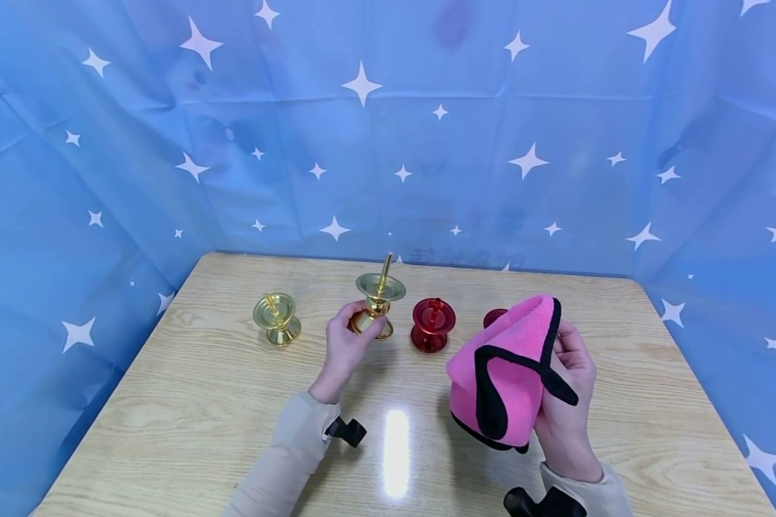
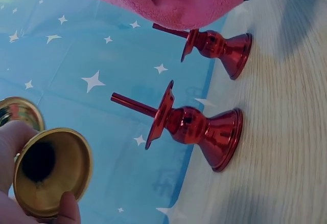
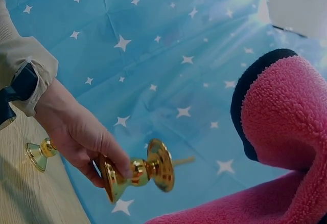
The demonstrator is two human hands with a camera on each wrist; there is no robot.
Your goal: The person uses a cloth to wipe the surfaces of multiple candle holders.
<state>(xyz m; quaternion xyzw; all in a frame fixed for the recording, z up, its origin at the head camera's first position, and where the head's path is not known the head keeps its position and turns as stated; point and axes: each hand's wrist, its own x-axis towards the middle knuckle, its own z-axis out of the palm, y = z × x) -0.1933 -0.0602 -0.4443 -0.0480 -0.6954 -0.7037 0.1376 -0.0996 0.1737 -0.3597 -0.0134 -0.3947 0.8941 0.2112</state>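
A gold candle holder (image 1: 378, 305) with a thin upright spike is gripped near its base by my left hand (image 1: 349, 345), raised off the table. Its hollow underside (image 2: 53, 173) faces the left wrist camera. My right hand (image 1: 569, 402) holds a pink cloth (image 1: 511, 373) with black edging, bunched and hanging over the table. The cloth and the candle holder are apart. To the right of the left hand, a red candle holder (image 1: 432, 327) stands upright. A second red candle holder (image 2: 217, 50) is mostly hidden by the cloth in the head view.
Another gold candle holder (image 1: 278, 319) stands at the left of the wooden table (image 1: 200, 402). Blue curtain (image 1: 388, 143) with white stars hangs behind the table's back edge and along both sides. Light glares off the tabletop near the front.
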